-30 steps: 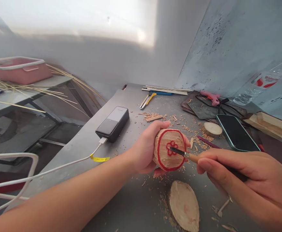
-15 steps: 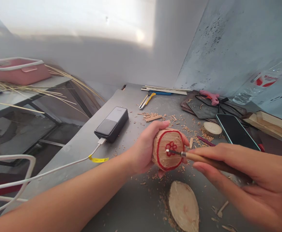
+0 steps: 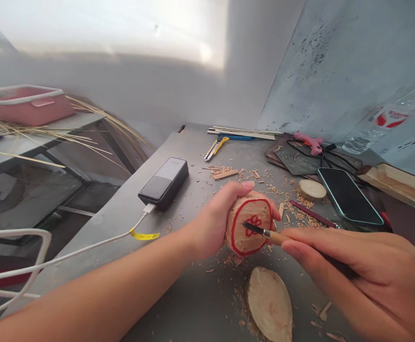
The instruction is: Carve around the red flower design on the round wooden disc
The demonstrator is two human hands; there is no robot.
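Observation:
My left hand [image 3: 216,221] is wrapped round a round wood block [image 3: 241,242], thumb over its top edge and fingertips showing on the far right side. A red ring and a small red flower are drawn on the block's face, which is turned toward me. In my right hand [image 3: 364,270] is a wood carving chisel [image 3: 274,236] with a wooden handle. Its dark metal tip lies over the face, just left of the flower; whether it touches the wood I cannot tell. An oval wood slice [image 3: 269,304] lies on the table below the block.
Wood shavings [image 3: 225,172] litter the grey table. A power bank [image 3: 165,183] with a white cable stands left. Behind are a yellow utility knife [image 3: 216,148] and thin strips. On the right lie a phone [image 3: 350,195], a small wood slice [image 3: 311,190], a pink glue gun [image 3: 309,143] and wood pieces [image 3: 394,183].
The wood block has tilted and shifted slightly down in my left hand. My right hand has moved a little lower, and the chisel now points more up and left.

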